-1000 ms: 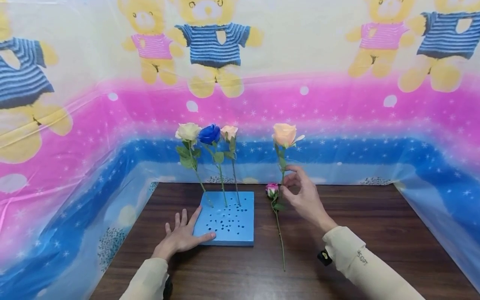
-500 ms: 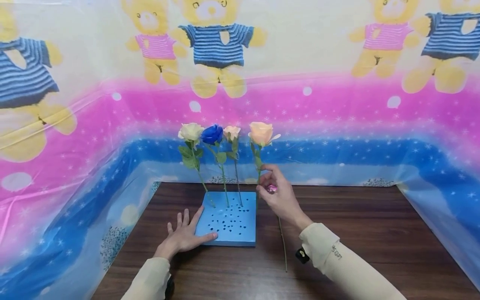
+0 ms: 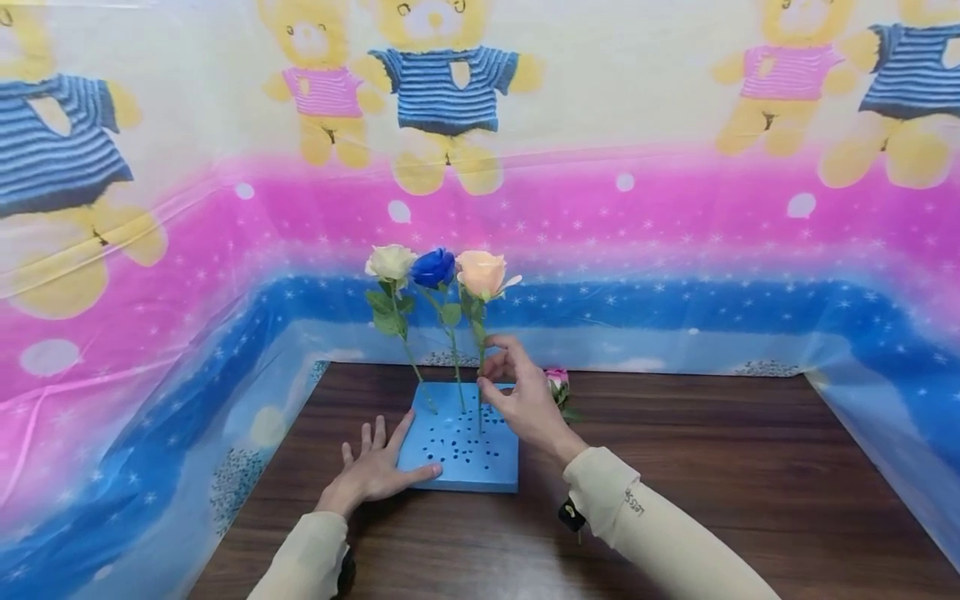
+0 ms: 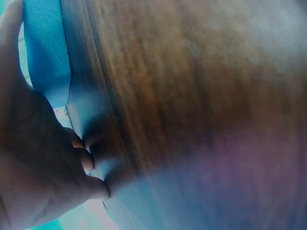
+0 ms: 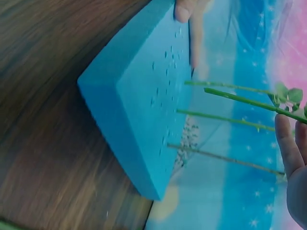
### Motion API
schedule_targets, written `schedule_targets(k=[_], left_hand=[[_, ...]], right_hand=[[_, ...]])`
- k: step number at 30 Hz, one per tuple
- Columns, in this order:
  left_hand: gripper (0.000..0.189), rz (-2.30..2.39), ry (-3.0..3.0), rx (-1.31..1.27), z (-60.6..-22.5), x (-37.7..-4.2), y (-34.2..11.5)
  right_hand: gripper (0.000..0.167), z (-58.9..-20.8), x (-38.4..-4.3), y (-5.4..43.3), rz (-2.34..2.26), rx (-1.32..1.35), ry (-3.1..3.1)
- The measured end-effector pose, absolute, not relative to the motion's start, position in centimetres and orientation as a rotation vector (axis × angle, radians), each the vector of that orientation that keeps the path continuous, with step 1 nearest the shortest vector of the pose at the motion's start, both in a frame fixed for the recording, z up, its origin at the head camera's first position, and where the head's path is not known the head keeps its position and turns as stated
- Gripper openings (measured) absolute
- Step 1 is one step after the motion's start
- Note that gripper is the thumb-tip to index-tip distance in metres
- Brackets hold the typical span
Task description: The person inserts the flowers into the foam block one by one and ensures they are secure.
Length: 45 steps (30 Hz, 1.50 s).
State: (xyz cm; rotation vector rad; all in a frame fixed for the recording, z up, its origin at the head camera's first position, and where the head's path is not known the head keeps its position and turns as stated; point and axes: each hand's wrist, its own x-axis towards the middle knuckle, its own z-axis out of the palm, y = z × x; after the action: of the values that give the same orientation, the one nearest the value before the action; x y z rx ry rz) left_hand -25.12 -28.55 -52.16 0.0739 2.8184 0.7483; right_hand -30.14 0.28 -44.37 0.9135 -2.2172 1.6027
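My right hand (image 3: 525, 408) pinches the stem of a peach rose (image 3: 482, 273) upright over a blue foam block (image 3: 468, 477) full of small holes. In the right wrist view the stem's cut lower end (image 5: 211, 91) hangs free, apart from the block's top. My left hand (image 3: 375, 467) lies spread along the block's left side, thumb on its near top edge. A white rose (image 3: 391, 262) and a blue rose (image 3: 433, 267) stand in the block. A third rose's stem (image 5: 225, 159) also stands there; its bloom is hidden behind the peach one in the head view.
On the dark wooden table (image 3: 697, 467), right of the block, lies a pink rose (image 3: 557, 379), mostly covered by my right hand and sleeve. A cloth printed with teddy bears (image 3: 446, 87) hangs behind the table and along its sides.
My right hand has carried the peach rose leftward, from above the lying pink rose to over the block. My left hand stays against the block.
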Motion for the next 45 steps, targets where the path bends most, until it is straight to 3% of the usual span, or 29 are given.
schedule_targets(k=[14, 45], left_hand=[[0.121, 0.709, 2.832, 0.056, -52.2, -25.0, -28.7], [0.12, 0.633, 2.858, 0.03, -52.2, -25.2, -28.7]], right_hand=[[0.05, -45.5, -30.8, -3.8, 1.61, 1.024, -2.195], [0.049, -47.6, -32.3, -7.7, 1.57, 1.034, -2.336]])
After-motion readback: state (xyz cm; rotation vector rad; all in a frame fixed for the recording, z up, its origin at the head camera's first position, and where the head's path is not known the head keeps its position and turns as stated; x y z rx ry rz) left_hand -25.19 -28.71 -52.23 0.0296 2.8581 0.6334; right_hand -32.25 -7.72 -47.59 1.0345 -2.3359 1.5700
